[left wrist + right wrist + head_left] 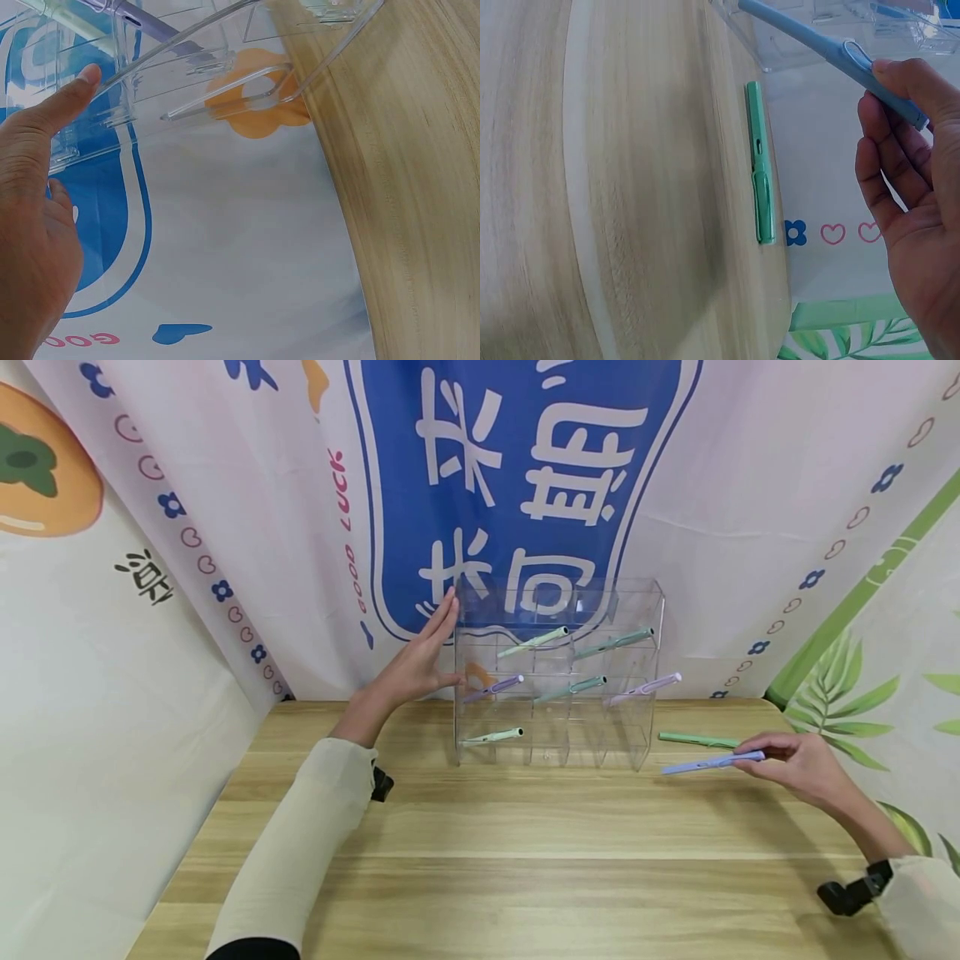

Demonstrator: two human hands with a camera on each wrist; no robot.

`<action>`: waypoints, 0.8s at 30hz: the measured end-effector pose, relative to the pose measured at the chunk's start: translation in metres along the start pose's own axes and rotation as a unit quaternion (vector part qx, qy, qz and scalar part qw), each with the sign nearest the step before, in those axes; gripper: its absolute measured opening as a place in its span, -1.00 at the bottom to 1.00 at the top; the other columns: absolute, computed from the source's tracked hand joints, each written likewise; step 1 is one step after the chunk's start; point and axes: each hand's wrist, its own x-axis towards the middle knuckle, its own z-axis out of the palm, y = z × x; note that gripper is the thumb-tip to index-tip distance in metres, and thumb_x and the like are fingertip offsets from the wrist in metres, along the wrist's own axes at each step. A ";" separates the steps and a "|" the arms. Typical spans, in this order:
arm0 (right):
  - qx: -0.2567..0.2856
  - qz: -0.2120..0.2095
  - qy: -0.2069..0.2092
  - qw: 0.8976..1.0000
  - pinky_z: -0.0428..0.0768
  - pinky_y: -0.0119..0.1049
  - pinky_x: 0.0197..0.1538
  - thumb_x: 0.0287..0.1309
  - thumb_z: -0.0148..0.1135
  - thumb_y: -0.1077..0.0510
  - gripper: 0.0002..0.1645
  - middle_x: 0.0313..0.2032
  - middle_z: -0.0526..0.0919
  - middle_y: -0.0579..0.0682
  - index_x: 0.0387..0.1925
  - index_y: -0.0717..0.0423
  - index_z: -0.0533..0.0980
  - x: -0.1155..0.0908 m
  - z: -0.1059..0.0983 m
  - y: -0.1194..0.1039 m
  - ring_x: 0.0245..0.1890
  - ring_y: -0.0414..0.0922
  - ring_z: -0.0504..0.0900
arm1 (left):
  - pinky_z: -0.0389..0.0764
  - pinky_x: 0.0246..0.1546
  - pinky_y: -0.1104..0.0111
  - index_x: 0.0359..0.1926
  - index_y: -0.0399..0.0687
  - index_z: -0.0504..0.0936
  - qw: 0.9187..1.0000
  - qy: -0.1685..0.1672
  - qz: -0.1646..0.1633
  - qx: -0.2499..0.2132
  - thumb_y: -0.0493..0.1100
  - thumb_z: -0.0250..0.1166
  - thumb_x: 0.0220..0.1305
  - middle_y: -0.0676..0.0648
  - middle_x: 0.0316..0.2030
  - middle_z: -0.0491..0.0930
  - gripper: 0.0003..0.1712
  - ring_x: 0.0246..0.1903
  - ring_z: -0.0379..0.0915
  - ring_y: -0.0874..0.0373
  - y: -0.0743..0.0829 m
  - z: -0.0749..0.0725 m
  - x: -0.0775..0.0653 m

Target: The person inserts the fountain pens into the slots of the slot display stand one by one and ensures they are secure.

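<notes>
A clear acrylic rack (551, 756) with rows of compartments stands upright on the wooden table. Several pens lean in it, among them a purple pen (493, 688), a teal pen (615, 644) and a lavender pen (647, 688). With fingers straight and thumb spread, my left hand (416, 664) rests against the rack's left side; its thumb (79, 94) touches near an edge in the left wrist view. My right hand (795, 764) pinches a blue pen (810, 37) by one end, above the table to the right of the rack. Just behind it lies a green pen (760, 165).
The wooden table (525, 877) ends at a printed curtain (712, 527) close behind the rack. On the right side, a cloth with green leaves (840, 693) hangs beside the table edge. Small black devices sit on both wrists.
</notes>
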 end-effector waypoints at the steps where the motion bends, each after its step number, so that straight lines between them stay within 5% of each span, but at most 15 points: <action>1: -0.003 -0.005 0.001 1.000 0.62 -0.51 -0.46 0.04 0.57 0.46 -0.80 -0.35 0.78 -0.29 -0.28 0.23 0.77 0.000 0.000 -0.001 -0.45 -0.34 0.68 | 0.63 0.28 0.11 0.71 -0.20 -0.25 1.000 0.000 -0.001 0.002 -0.31 0.68 0.06 0.06 0.71 -0.54 0.49 0.68 -0.26 -0.04 0.000 0.000 0.000; 24: 0.008 -0.080 0.023 0.997 0.62 -0.64 -0.25 -0.10 0.55 0.60 -0.68 -0.28 0.82 -0.26 -0.29 0.26 0.79 0.017 0.021 -0.026 -0.28 -0.42 0.72 | 0.56 0.36 0.08 0.70 -0.23 -0.24 1.000 0.005 0.010 -0.004 -0.33 0.69 0.03 -0.02 0.72 -0.50 0.50 0.68 -0.26 -0.03 -0.003 0.001 0.000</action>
